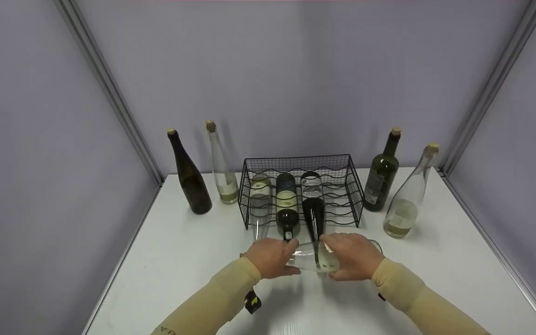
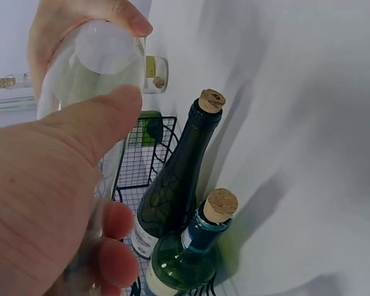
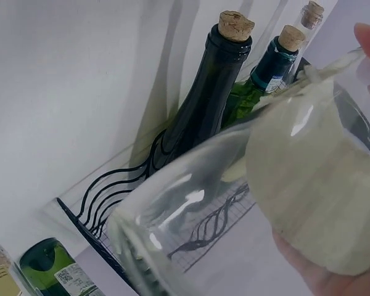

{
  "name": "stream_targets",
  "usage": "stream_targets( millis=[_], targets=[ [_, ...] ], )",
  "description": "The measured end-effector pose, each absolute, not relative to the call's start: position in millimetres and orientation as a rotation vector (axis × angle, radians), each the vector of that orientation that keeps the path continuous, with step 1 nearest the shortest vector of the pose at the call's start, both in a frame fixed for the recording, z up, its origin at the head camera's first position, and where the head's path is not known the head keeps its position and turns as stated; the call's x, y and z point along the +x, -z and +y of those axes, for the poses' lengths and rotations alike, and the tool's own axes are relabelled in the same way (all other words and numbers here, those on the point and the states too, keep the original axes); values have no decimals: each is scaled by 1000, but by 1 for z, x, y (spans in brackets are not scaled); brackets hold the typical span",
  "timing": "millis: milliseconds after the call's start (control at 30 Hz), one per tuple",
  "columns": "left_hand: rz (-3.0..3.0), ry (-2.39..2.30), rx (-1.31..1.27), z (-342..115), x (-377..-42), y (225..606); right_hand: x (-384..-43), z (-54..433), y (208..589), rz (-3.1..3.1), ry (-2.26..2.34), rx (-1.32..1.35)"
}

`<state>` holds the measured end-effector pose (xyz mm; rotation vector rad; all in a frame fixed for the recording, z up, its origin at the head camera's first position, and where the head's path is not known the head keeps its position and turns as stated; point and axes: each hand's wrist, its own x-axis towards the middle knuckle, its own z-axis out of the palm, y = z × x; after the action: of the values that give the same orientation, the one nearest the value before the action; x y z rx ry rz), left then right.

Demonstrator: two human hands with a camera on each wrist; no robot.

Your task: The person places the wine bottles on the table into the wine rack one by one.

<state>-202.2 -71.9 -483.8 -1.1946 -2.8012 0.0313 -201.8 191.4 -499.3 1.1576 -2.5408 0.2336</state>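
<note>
A clear glass bottle [image 1: 306,256] with a pale label lies sideways between both hands, in front of the rack. My left hand [image 1: 271,258] grips its left part, toward the neck, and my right hand [image 1: 355,257] holds the label end. In the right wrist view, the pale label [image 3: 314,185] shows large through the glass. Behind the hands, a black wire rack [image 1: 297,157] bears three bottles lying neck forward: a clear bottle [image 1: 260,201] at left, a green bottle [image 1: 287,199] in the middle and a dark long-necked bottle [image 1: 313,209] to its right.
Left of the rack stand a dark brown bottle [image 1: 192,184] and a clear corked bottle [image 1: 224,179]. To its right are a green corked bottle [image 1: 380,177] and another clear bottle [image 1: 405,209]. Everything stands on a white table [image 1: 156,260] enclosed by pale walls.
</note>
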Motion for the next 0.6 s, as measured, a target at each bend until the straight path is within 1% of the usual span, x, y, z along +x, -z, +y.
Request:
stream_targets(
  millis=[600],
  targets=[
    [-2796, -28, -1097, -70, -195, 491, -203, 197, 495, -2574, -237, 1198]
  ],
)
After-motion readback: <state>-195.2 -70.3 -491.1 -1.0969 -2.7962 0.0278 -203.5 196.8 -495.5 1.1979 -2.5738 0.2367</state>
